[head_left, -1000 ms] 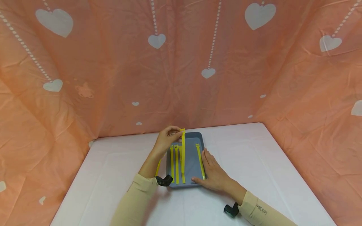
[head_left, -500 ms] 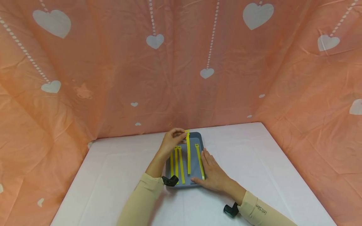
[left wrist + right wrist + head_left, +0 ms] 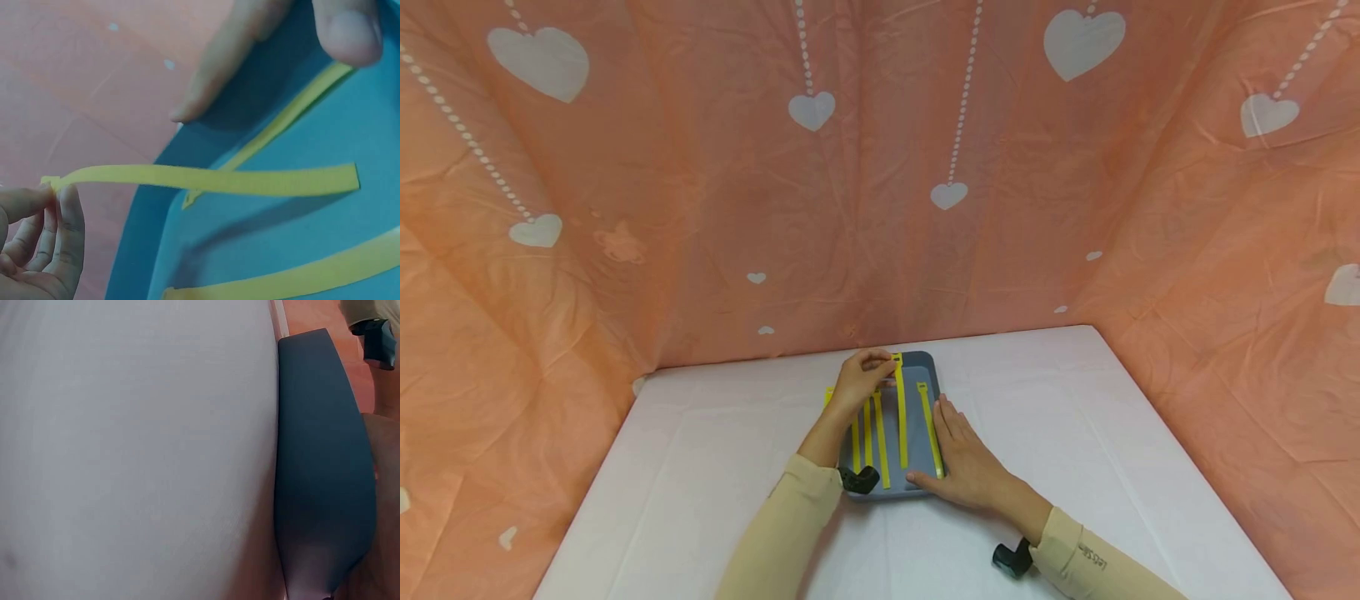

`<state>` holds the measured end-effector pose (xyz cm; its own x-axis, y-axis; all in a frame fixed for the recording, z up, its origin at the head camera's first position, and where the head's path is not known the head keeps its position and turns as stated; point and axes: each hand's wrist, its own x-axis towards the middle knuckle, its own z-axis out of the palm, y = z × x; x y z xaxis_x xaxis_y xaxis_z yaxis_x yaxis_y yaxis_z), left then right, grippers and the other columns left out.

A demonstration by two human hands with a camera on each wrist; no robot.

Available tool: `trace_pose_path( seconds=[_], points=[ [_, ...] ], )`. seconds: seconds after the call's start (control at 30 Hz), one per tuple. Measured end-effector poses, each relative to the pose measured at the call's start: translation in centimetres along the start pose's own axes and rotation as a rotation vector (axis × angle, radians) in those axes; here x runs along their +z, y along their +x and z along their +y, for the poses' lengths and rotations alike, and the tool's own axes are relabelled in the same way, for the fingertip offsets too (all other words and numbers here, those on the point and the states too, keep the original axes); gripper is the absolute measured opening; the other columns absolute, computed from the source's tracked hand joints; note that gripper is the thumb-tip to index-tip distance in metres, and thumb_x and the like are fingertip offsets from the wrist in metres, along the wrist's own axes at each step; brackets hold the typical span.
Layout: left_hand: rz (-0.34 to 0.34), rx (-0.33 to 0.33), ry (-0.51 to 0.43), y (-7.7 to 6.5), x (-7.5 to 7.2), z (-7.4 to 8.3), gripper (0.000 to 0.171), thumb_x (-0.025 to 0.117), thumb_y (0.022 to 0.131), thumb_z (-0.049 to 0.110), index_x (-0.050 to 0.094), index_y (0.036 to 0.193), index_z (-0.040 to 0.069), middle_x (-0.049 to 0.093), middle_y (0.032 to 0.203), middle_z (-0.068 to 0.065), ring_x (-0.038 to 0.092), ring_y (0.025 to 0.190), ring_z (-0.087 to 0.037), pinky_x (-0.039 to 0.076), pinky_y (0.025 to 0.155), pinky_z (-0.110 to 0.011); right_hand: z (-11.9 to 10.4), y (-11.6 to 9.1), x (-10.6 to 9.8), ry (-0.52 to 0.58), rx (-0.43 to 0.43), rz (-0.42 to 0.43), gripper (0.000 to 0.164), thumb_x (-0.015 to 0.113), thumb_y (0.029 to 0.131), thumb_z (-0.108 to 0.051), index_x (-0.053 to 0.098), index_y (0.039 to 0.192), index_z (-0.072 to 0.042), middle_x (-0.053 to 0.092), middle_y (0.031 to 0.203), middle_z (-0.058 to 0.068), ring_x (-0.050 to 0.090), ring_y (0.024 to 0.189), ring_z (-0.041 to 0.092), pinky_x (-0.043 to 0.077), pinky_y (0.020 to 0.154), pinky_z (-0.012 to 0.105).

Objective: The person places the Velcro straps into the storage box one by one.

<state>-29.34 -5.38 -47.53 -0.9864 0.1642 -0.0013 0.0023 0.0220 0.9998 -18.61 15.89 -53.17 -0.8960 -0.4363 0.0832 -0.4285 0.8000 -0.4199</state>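
Note:
In the head view my left hand [image 3: 856, 382] pinches a yellow hook-and-loop cable tie [image 3: 901, 417] by its slotted head. The tie's tail hangs over the grey-blue tray [image 3: 915, 442]; in the left wrist view the strap [image 3: 250, 181] stretches above the tray floor, casting a shadow. Several more ties [image 3: 881, 442] lie side by side in the tray's left part, partly behind my left wrist. One slanted tie [image 3: 928, 429] lies along the right side. My right hand [image 3: 973, 467] rests at the tray's right edge, fingers straight along the wall, thumb over the near rim.
Another yellow tie [image 3: 829, 395] shows left of the tray, mostly behind my left forearm. The table [image 3: 715, 467] has a white cover. An orange curtain [image 3: 880, 250] with hearts stands behind its far edge. A black wrist camera [image 3: 1013, 560] sits below my right wrist.
My left hand has carried the pinched tie rightward, away from the row of ties, then slightly lower over the tray's middle. My right hand has stayed at the tray's edge.

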Motion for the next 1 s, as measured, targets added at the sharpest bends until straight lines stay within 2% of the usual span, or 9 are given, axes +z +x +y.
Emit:
trace_pose_path(
  seconds=[0.17, 0.33, 0.47, 0.6, 0.8, 0.87, 1.0],
  points=[
    [0.016, -0.03, 0.008, 0.3, 0.3, -0.4, 0.02, 0.07, 0.104, 0.004, 0.068, 0.121, -0.006, 0.072, 0.109, -0.018, 0.073, 0.097, -0.03, 0.062, 0.097, -0.054, 0.0, 0.0, 0.0, -0.005, 0.005, 0.001, 0.123, 0.062, 0.097, -0.074, 0.009, 0.167, 0.011, 0.003, 0.177, 0.028, 0.007, 0.165, 0.038, 0.014, 0.134, 0.052],
    [0.027, -0.097, 0.027, 0.6, 0.5, -1.0, 0.02, 0.071, 0.104, 0.004, 0.068, 0.122, -0.005, 0.074, 0.111, -0.018, 0.074, 0.093, -0.025, 0.063, 0.096, -0.05, 0.0, 0.0, -0.1, -0.001, 0.008, -0.003, 0.123, 0.062, 0.096, -0.075, 0.008, 0.167, 0.01, 0.003, 0.177, 0.028, 0.008, 0.166, 0.039, 0.014, 0.134, 0.052],
    [0.031, -0.119, 0.035, 0.9, 0.6, -1.6, 0.021, 0.071, 0.103, 0.002, 0.068, 0.122, -0.006, 0.074, 0.113, -0.02, 0.076, 0.086, -0.02, 0.063, 0.095, -0.049, 0.1, 0.0, 0.0, -0.002, 0.008, -0.006, 0.123, 0.061, 0.097, -0.075, 0.009, 0.167, 0.01, 0.003, 0.177, 0.027, 0.008, 0.165, 0.039, 0.015, 0.134, 0.052],
    [0.029, -0.127, 0.049, 1.0, 0.6, -2.0, 0.021, 0.07, 0.103, 0.0, 0.067, 0.122, -0.007, 0.074, 0.114, -0.023, 0.077, 0.085, -0.023, 0.065, 0.09, -0.046, 0.1, 0.0, 0.1, 0.0, 0.01, -0.008, 0.122, 0.06, 0.097, -0.076, 0.009, 0.167, 0.01, 0.003, 0.177, 0.027, 0.008, 0.165, 0.039, 0.015, 0.134, 0.052],
    [0.024, -0.137, 0.124, 1.0, 0.8, -2.3, 0.021, 0.071, 0.104, 0.004, 0.068, 0.122, -0.006, 0.074, 0.114, -0.022, 0.078, 0.097, -0.035, 0.066, 0.087, -0.041, 0.0, 0.0, 0.0, 0.007, 0.008, -0.004, 0.122, 0.061, 0.096, -0.075, 0.009, 0.167, 0.01, 0.003, 0.177, 0.027, 0.008, 0.165, 0.039, 0.015, 0.134, 0.052],
    [0.025, -0.132, 0.161, 1.0, 0.8, -2.4, 0.02, 0.071, 0.104, 0.006, 0.069, 0.122, -0.005, 0.075, 0.114, -0.021, 0.078, 0.099, -0.036, 0.066, 0.086, -0.04, 0.0, 0.0, 0.0, 0.008, 0.004, -0.001, 0.122, 0.062, 0.096, -0.074, 0.01, 0.167, 0.011, 0.004, 0.177, 0.028, 0.008, 0.165, 0.039, 0.015, 0.134, 0.052],
    [0.016, -0.129, 0.167, 1.0, 1.0, -2.5, 0.02, 0.07, 0.104, 0.005, 0.069, 0.121, -0.006, 0.075, 0.114, -0.023, 0.078, 0.098, -0.036, 0.066, 0.085, -0.04, 0.0, 0.0, 0.1, 0.002, -0.002, 0.014, 0.122, 0.063, 0.096, -0.073, 0.011, 0.167, 0.011, 0.005, 0.177, 0.029, 0.011, 0.165, 0.04, 0.017, 0.133, 0.053]
  ],
)
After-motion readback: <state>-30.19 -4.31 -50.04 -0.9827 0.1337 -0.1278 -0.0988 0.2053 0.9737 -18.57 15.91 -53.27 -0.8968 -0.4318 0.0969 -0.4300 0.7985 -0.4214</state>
